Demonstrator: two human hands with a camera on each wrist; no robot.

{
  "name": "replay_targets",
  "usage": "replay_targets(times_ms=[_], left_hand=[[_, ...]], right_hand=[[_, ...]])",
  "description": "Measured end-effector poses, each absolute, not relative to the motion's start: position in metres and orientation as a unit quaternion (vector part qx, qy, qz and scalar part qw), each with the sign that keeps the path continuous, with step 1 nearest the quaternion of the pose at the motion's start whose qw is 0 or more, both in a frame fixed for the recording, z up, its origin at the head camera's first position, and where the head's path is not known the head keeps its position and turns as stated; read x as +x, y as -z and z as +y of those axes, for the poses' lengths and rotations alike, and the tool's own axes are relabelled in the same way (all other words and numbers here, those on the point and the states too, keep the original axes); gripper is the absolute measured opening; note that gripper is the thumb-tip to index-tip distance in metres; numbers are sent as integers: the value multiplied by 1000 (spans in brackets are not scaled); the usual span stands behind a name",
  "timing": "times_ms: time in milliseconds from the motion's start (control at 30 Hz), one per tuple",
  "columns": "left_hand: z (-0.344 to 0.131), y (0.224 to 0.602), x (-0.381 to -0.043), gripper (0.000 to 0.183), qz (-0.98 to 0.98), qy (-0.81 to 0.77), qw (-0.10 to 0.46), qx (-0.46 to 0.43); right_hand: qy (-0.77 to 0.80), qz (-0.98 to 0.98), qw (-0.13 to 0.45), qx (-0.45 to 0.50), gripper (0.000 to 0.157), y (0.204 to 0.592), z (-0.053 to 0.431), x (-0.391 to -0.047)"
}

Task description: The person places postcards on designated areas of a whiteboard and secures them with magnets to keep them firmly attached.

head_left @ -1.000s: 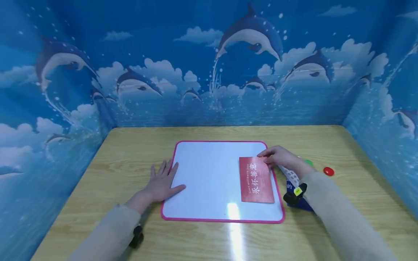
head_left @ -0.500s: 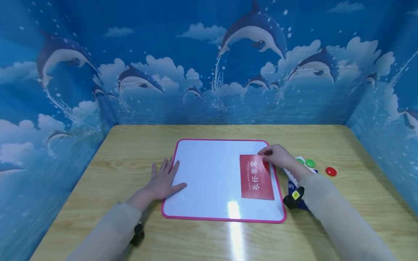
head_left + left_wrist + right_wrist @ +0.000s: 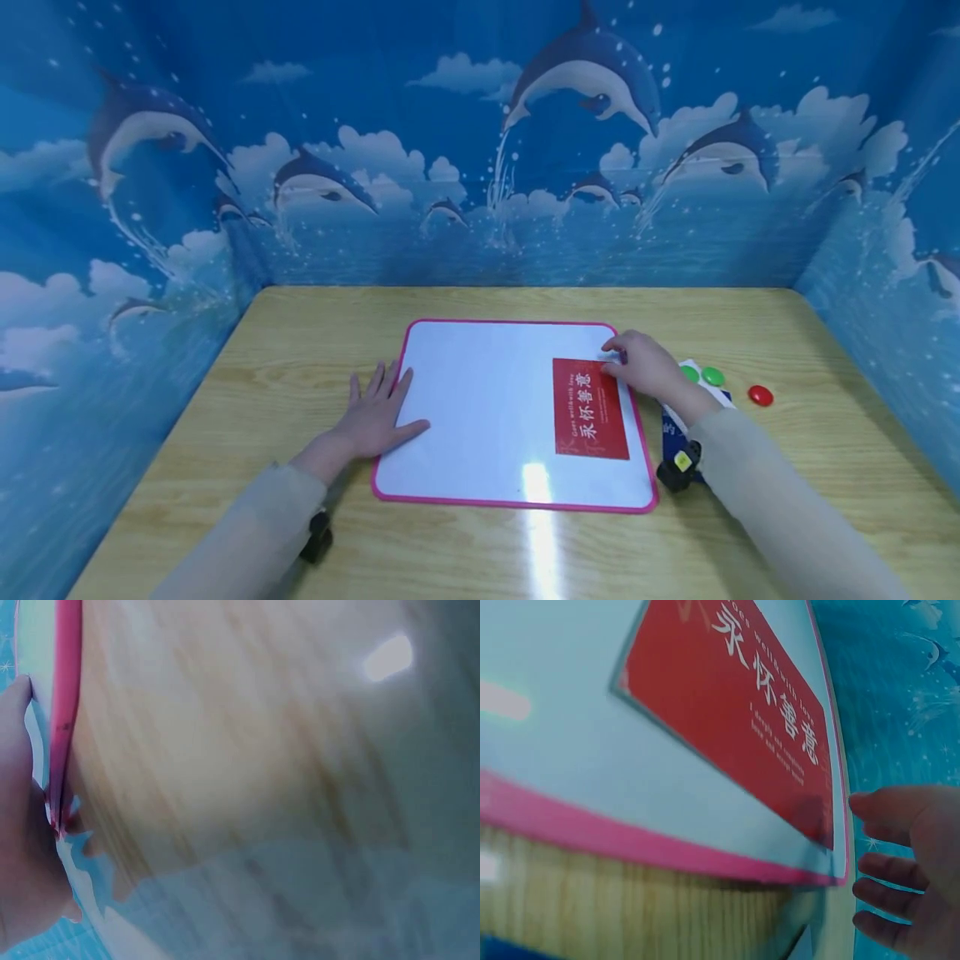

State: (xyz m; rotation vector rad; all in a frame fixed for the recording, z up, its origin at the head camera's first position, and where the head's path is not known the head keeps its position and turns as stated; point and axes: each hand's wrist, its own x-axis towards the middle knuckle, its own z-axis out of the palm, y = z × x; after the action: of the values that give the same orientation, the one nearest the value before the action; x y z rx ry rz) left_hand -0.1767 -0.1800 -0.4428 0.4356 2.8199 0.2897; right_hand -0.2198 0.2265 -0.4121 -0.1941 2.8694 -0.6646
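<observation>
A whiteboard (image 3: 480, 408) with a pink rim lies flat on the table. On its right part rests a red card (image 3: 591, 417) with white Chinese characters and small English lettering. My right hand (image 3: 647, 365) hovers by the card's upper right corner; in the right wrist view, its bent fingers (image 3: 889, 896) hold nothing and sit just beyond the card's end. Fingers spread, my left hand (image 3: 367, 423) rests over the board's left rim, its thumb on the white surface. The left wrist view shows that hand (image 3: 26, 847) beside the pink rim.
Right of the board lie a red round magnet (image 3: 761, 395), two green round ones (image 3: 712, 377), and a dark blue item (image 3: 671, 432) with white parts, half covered by the right forearm. A dolphin-print curtain (image 3: 480, 242) surrounds the wooden table (image 3: 322, 333) at the back and sides.
My right hand has let go of the card's upper right corner and drawn slightly right. The card now lies flatter and looks a deeper red. My left hand has stayed in place.
</observation>
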Motion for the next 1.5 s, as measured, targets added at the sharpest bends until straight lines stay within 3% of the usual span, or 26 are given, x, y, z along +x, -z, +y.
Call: replay_targets(times_ms=[300, 567, 933, 1500], left_hand=[[-175, 440, -179, 91, 974, -102, 129, 158], [-142, 429, -181, 89, 967, -83, 99, 220], [-79, 410, -171, 87, 937, -74, 109, 322], [-8, 410, -169, 85, 915, 8, 143, 377]], right_hand=[[202, 976, 53, -53, 43, 403, 249, -207], [192, 980, 45, -30, 46, 398, 272, -196], [164, 985, 45, -26, 63, 403, 302, -184], [160, 986, 15, -33, 66, 409, 343, -165]])
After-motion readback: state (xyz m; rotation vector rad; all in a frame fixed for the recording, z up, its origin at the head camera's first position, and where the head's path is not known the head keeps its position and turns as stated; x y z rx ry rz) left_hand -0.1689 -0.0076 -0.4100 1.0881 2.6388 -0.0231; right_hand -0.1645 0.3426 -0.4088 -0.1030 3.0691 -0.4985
